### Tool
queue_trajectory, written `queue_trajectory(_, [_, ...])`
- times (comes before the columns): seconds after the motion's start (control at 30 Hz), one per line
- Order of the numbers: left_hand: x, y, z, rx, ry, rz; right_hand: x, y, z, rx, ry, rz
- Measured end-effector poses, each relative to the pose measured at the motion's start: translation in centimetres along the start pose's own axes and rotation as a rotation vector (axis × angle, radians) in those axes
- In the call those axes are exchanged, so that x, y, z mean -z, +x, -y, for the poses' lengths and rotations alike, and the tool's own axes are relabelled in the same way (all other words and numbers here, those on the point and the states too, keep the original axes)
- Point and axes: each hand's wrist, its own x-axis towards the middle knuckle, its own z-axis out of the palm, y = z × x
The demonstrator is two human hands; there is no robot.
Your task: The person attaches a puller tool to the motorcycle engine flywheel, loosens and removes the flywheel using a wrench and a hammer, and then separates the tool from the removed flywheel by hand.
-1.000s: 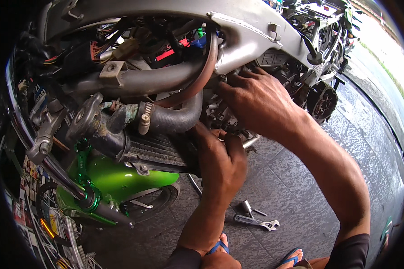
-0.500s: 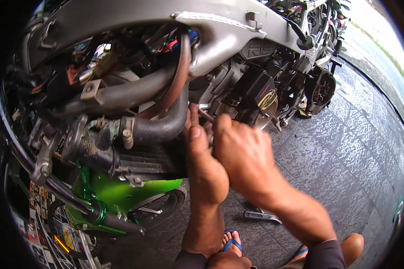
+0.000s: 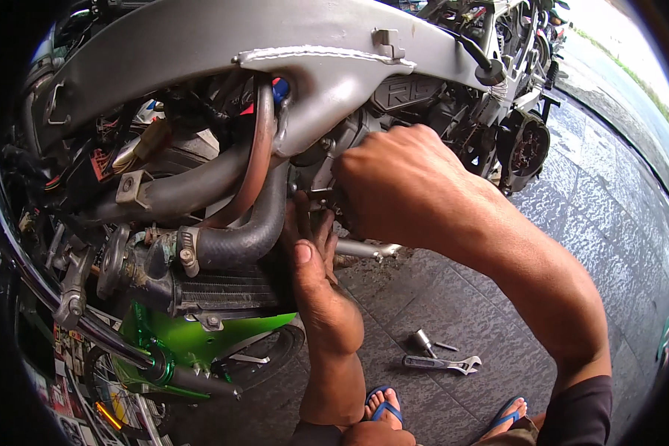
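On the side of the motorcycle engine, my right hand (image 3: 398, 182) is closed in a fist, knuckles up, around a metal wrench (image 3: 318, 195). Only a short bright piece of it shows left of the fist; the rest is hidden. Lower and to the left, my left hand (image 3: 316, 260) reaches up with fingers stretched and apart, fingertips close beneath the wrench. Beside these fingers runs a black radiator hose (image 3: 245, 241), clamped to the radiator (image 3: 230, 290). A brown-red hose (image 3: 262, 141) curves down from the grey frame (image 3: 305, 30) above.
On the dark tiled floor lie an adjustable wrench (image 3: 442, 363), a socket (image 3: 423, 342) and a thin metal rod (image 3: 446, 346). A green fairing (image 3: 253, 327) and a wheel stand at the lower left. Other stripped motorcycle parts (image 3: 524, 149) are at the back right.
My right hand has swung up and away from my left wrist, its forearm now raised to the right. My left hand stays low by the engine. The view has shifted slightly.
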Motion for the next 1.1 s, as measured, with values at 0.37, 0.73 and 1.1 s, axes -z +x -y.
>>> queue_trajectory(0.37, [-1.1, 0.6, -1.8, 0.076, -0.212, -0.059, -3.3, -0.5, 3.7, -0.304, 0.219, -0.178])
queue_trajectory(0.73, [0.6, 1.4, -1.2, 0.109, -0.297, 0.118, -4.1, -0.4, 4.9, -0.485, 0.231, -0.328])
queue_trajectory(1.1, [-0.5, -0.6, -0.2, 0.130, -0.300, 0.060, -4.1, -1.6, 3.4, -0.321, 0.261, -0.300])
